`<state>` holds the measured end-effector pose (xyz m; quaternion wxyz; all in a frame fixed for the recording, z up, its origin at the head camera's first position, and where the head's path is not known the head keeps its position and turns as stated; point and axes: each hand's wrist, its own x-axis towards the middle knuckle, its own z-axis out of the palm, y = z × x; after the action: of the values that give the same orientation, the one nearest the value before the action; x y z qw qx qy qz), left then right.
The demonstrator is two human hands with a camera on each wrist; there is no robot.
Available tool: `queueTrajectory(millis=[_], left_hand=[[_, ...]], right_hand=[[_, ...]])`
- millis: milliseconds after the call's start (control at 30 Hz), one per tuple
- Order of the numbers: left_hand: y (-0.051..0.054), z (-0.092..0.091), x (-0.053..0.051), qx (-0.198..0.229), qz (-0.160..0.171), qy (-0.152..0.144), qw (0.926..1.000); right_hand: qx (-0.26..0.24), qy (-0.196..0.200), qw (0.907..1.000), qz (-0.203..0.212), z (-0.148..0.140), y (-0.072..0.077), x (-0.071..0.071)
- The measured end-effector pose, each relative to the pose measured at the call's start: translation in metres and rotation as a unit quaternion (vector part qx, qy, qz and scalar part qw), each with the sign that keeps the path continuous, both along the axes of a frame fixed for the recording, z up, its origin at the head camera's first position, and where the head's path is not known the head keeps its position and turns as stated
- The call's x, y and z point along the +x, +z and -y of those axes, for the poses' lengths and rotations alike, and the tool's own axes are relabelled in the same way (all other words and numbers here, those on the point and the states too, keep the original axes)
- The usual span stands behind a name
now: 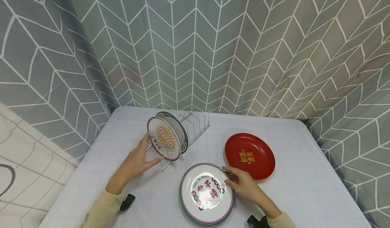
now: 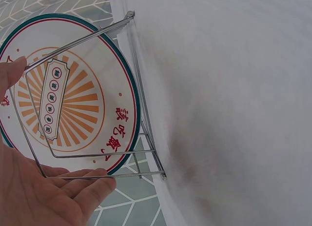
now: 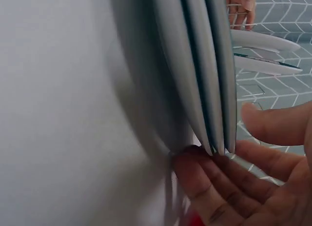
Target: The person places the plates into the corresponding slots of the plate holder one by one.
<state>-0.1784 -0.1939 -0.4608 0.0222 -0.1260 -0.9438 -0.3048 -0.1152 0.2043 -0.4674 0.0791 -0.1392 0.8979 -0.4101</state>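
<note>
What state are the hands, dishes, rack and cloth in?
Left hand: holding the sunburst plate by its edge
Right hand: touching the plate stack; grip unclear
Sunburst plate: tilted, in the wire rack
Dark-rimmed plate: standing behind that one
Wire rack: partly filled
Plate stack: piled, topmost print facing up
Red plate: flat, gold writing up
White tablecloth: spread out

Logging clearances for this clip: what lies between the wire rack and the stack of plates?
Bare white tablecloth lies between the wire rack and the stack of plates, seen in the head view.
</note>
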Motion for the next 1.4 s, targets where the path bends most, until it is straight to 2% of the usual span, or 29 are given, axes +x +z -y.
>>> queueTrajectory(millis=[233,600,900,1167,1400], left_hand=[[-0.001,0.000,0.000,0.004,-0.002,0.000,1.0000],[0.001,0.000,0.000,0.001,0.000,0.000,1.0000],[-0.001,0.000,0.000,0.002,0.000,0.000,1.0000],[0.000,-0.001,0.001,0.000,-0.006,-0.002,1.0000],[0.000,0.000,0.002,-0.003,-0.004,0.000,1.0000]], right_hand=[[0.034,-0.011,0.9993,-0.007,0.001,-0.003,0.005],[0.023,-0.012,0.9996,-0.010,0.001,-0.006,0.005],[0.006,-0.028,0.9996,0.000,0.002,-0.005,0.006],[0.003,-0.045,0.9990,-0.001,-0.006,0.003,0.006],[-0.018,-0.095,0.9953,0.004,-0.015,0.016,0.005]])
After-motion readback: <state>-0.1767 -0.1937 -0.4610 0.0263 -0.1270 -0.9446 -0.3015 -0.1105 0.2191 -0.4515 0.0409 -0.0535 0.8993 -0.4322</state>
